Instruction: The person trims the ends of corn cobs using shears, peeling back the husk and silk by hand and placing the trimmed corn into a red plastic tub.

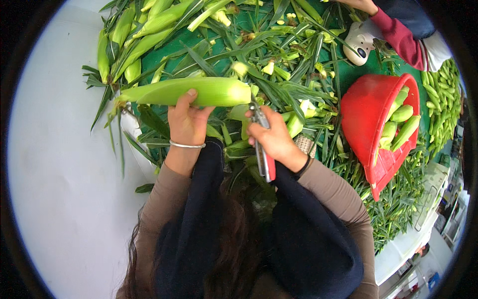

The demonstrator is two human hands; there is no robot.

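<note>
My left hand (188,125) supports a long ear of corn in its pale green husk (201,91) from below, thumb across its near side. The ear lies level, its silk end to the left and its pale cut-looking stem end to the right. In my right hand (275,134) is a pair of pruning shears (263,159) with a red handle part. Their metal head is up at the stem end of the ear; whether the blades touch it cannot be made out. Stripped leaves and husk pieces (287,88) lie beneath and around both hands.
Unstripped corn ears (149,35) are heaped at the upper left beside a white wall (67,149). A red plastic scoop-shaped basket (360,106) at right holds several ears (401,113). Beyond it lies a green pile (442,101). Another person's sleeve (401,35) reaches in at upper right.
</note>
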